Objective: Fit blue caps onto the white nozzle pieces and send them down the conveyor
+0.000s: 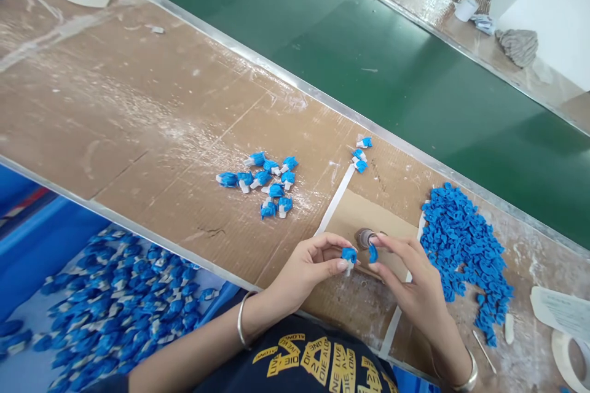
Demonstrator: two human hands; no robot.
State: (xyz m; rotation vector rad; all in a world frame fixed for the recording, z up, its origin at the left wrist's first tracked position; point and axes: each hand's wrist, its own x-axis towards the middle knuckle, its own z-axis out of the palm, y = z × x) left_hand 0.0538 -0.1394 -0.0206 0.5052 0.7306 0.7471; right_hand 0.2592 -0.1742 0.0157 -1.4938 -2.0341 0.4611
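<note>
Beside the bench (152,110), a bin (27,252) holds blue pieces (133,295); both hands' (295,273) (417,285) fingers (391,245) pinch parts (349,254) (373,252).

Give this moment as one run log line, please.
left hand: holds blue-and-white piece; right hand: holds curved blue piece; small round container: on cardboard; blue pieces: piled at right

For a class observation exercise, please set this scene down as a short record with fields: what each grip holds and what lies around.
Left grip: closed on a blue-and-white piece
Right grip: pinching a small blue piece
Held pieces: close together, apart
Beside right grip: small round brownish object
Right on brown worktop: heap of loose blue pieces
Left on worktop: scattered blue-and-white group
Lower left: blue bin with many similar blue-and-white pieces
Beyond worktop: long green surface
</note>
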